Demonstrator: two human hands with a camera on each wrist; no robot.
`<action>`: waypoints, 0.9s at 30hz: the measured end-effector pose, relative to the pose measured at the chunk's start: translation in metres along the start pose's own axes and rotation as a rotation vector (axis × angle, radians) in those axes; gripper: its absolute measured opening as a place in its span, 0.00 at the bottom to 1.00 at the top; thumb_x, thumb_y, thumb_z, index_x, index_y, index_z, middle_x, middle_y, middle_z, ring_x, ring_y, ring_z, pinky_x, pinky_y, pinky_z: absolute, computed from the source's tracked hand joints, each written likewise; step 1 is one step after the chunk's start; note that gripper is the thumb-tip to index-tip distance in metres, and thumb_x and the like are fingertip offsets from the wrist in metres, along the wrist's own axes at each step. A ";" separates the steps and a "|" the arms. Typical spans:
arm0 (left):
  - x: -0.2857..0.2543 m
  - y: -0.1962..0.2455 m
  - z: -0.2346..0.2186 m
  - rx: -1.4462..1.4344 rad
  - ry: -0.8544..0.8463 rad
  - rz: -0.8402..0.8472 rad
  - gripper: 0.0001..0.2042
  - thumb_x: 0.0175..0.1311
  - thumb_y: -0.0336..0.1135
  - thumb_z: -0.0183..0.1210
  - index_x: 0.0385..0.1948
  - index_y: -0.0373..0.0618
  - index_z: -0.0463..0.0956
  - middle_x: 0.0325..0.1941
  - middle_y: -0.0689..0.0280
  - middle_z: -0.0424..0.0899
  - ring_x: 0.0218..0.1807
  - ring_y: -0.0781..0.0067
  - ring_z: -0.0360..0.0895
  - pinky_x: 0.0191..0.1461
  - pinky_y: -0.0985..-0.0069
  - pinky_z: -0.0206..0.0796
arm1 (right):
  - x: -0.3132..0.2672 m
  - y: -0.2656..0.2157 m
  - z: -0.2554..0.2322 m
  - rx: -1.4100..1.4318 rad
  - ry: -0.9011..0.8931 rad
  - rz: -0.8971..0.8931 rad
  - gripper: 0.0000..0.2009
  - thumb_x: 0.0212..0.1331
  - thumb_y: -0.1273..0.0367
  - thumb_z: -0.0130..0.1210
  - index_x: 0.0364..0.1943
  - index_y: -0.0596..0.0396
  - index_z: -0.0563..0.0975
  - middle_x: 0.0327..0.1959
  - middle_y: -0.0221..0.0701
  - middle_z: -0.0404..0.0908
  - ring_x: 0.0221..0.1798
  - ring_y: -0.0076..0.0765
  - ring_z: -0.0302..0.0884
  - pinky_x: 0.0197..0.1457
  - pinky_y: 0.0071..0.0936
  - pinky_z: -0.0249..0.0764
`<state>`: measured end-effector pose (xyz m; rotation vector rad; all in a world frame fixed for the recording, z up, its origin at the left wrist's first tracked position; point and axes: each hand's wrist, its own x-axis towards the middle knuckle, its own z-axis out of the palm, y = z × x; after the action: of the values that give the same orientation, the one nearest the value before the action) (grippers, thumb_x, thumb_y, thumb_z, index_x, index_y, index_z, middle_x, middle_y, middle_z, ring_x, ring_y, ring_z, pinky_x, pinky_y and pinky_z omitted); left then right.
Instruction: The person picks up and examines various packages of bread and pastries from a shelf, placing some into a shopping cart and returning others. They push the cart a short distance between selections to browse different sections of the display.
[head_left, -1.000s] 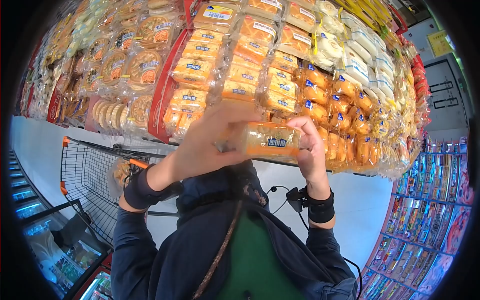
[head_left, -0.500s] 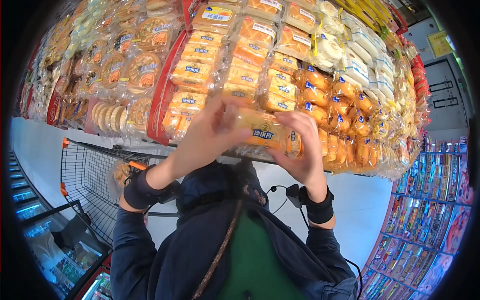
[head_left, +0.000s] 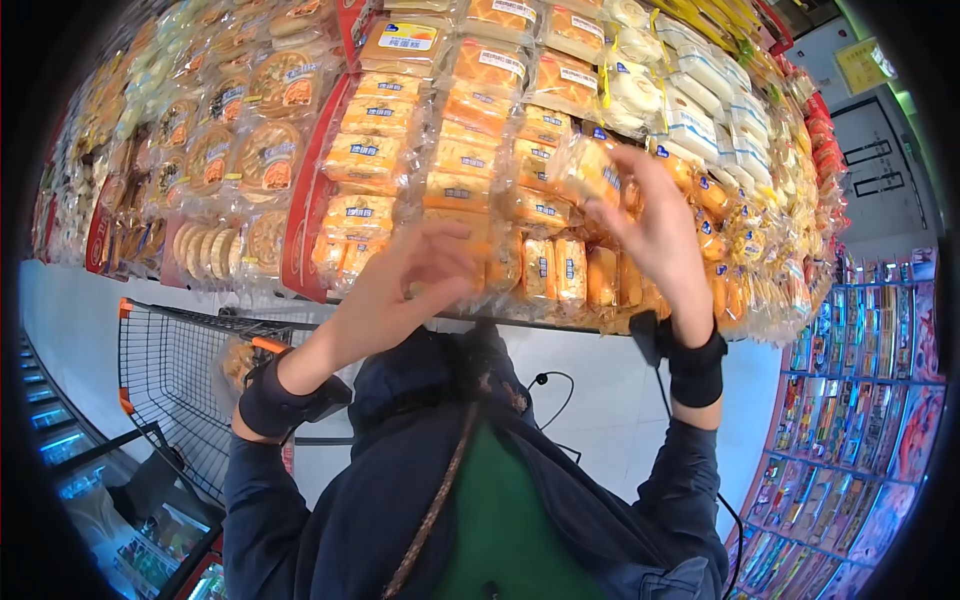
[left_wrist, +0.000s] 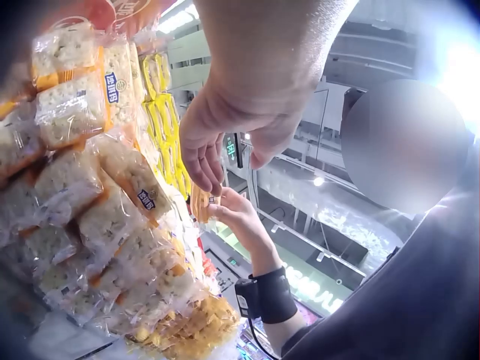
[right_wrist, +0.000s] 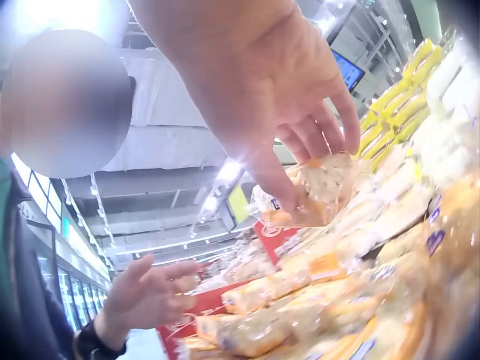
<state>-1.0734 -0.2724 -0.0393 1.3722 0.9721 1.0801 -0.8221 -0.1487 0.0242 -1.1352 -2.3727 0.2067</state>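
Note:
A clear-wrapped pastry pack [head_left: 590, 172] with an orange edge is pinched between the thumb and fingers of the right hand [head_left: 662, 222], above the display's front rows. The right wrist view shows this pack [right_wrist: 322, 187] under the right hand [right_wrist: 281, 97], its wrapper crinkled. The left hand [head_left: 395, 285] hangs over the display's front edge, fingers loosely bent, holding nothing. In the left wrist view the left hand [left_wrist: 240, 120] is beside stacked packs [left_wrist: 71, 112], with the right hand [left_wrist: 240, 217] beyond it.
Rows of wrapped pastries [head_left: 365, 155] cover the sloping display, with red dividers [head_left: 305, 225] between sections. A shopping cart [head_left: 170, 370] holding a bag stands at the lower left. Shelves of colourful packages [head_left: 840, 400] line the right side.
The right hand has moved right and up with the pack, away from the left hand. The left hand has let go of it. The view has shifted slightly.

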 end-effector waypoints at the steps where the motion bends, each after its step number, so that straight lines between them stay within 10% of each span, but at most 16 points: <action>1: 0.000 0.003 -0.001 0.001 0.005 -0.005 0.22 0.63 0.28 0.52 0.59 0.42 0.59 0.45 0.63 0.74 0.45 0.72 0.76 0.51 0.74 0.66 | 0.012 0.018 0.001 0.018 -0.030 0.044 0.24 0.46 0.67 0.65 0.49 0.56 0.70 0.42 0.40 0.76 0.46 0.45 0.75 0.48 0.36 0.71; 7: -0.007 0.002 0.000 0.023 0.086 0.060 0.19 0.63 0.26 0.52 0.56 0.40 0.62 0.43 0.63 0.76 0.46 0.74 0.76 0.50 0.77 0.68 | 0.067 0.075 0.036 0.514 -0.242 0.252 0.23 0.50 0.70 0.65 0.49 0.58 0.68 0.43 0.34 0.76 0.50 0.32 0.74 0.53 0.27 0.71; 27: -0.010 -0.001 -0.003 0.037 0.039 0.026 0.19 0.64 0.29 0.51 0.56 0.41 0.61 0.44 0.63 0.74 0.45 0.73 0.76 0.50 0.75 0.65 | 0.082 0.074 0.078 -0.278 -0.436 -0.093 0.19 0.49 0.72 0.60 0.47 0.59 0.70 0.42 0.45 0.77 0.47 0.52 0.74 0.50 0.39 0.71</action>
<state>-1.0790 -0.2816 -0.0408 1.4019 1.0088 1.1171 -0.8527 -0.0327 -0.0379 -1.1949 -2.9063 0.1009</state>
